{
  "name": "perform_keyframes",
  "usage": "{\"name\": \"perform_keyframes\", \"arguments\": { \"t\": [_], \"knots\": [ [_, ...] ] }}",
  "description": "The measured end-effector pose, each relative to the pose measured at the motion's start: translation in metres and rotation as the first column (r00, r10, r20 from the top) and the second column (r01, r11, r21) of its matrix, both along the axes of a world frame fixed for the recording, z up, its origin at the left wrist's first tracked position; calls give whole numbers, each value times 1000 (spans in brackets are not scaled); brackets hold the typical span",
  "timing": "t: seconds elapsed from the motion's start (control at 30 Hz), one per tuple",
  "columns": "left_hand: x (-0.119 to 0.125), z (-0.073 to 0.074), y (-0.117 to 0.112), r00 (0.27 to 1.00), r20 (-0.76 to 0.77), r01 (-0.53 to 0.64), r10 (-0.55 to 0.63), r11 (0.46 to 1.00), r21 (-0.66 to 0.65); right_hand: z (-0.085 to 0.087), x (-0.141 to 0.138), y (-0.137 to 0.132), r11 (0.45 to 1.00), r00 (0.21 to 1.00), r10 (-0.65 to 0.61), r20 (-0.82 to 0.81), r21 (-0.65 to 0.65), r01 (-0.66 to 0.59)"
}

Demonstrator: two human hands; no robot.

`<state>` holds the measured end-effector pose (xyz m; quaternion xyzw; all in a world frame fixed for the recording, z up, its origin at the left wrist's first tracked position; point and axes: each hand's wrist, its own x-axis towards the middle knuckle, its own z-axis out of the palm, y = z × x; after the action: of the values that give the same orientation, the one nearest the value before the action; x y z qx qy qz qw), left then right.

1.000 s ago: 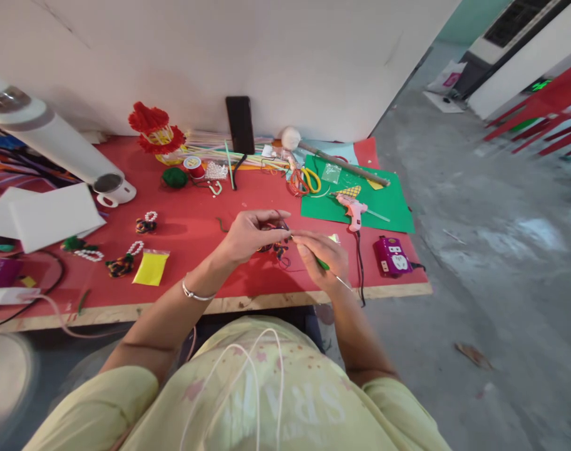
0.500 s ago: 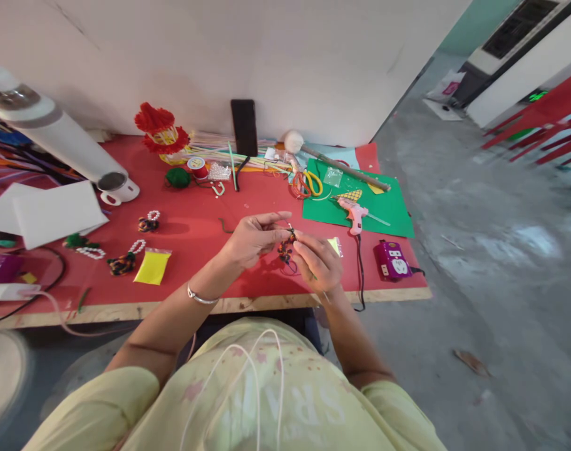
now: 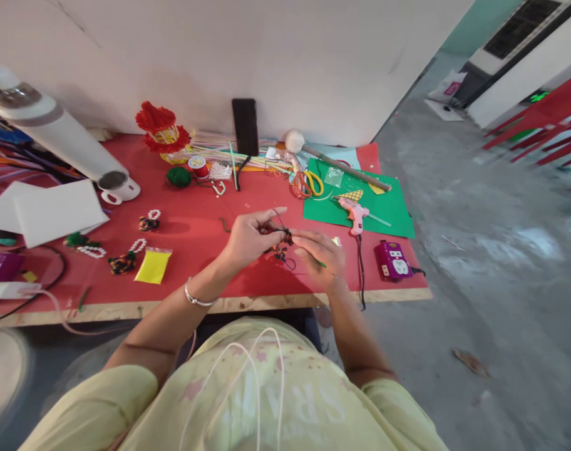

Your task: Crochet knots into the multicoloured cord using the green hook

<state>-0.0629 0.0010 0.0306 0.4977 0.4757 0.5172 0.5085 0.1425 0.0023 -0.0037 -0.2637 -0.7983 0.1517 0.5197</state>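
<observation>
My left hand [image 3: 248, 238] and my right hand [image 3: 320, 255] meet above the red table [image 3: 191, 219], near its front edge. Both pinch a small dark knotted ornament [image 3: 280, 244] of orange, red and black thread, with a thin thread loop hanging under it. My right hand also grips a thin green stick; only a short piece of it shows below the fingers. A silver bangle sits on my left wrist.
Finished bead-and-thread ornaments [image 3: 122, 262] and a yellow packet [image 3: 153, 266] lie at left. A pink glue gun [image 3: 354, 213] rests on a green sheet [image 3: 389, 207]. A purple socket block [image 3: 391, 259], scissors [image 3: 308, 183], white mug [image 3: 116, 186] and white sheets [image 3: 51, 212] stand around.
My hands stay together on the ornament, shifting slightly. The right hand turned, so the green stick that stuck out a second ago is now mostly hidden.
</observation>
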Motion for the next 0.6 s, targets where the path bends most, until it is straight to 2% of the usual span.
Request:
{"name": "perform_keyframes", "arguments": {
  "t": [0.13,0.23,0.33,0.47,0.53,0.6],
  "knots": [
    [-9,6,2,997,-9,76,-77,996,-51,10,11,5,989,994,109,26,-106,-106],
    [-12,8,3,993,-42,110,-113,991,-72,16,19,9,977,984,172,46,-133,-164],
    [-11,7,3,990,-55,127,-133,988,-91,20,22,11,977,982,183,55,-119,-175],
    [-1,6,3,997,25,77,-75,993,-94,12,15,3,995,992,88,86,-60,-83],
    [6,6,3,988,154,29,-12,993,-110,2,8,-4,1000,998,-17,68,-4,17],
    [9,5,3,956,295,62,-7,982,-178,-7,3,-8,993,995,-100,6,67,99]
  ]
}}
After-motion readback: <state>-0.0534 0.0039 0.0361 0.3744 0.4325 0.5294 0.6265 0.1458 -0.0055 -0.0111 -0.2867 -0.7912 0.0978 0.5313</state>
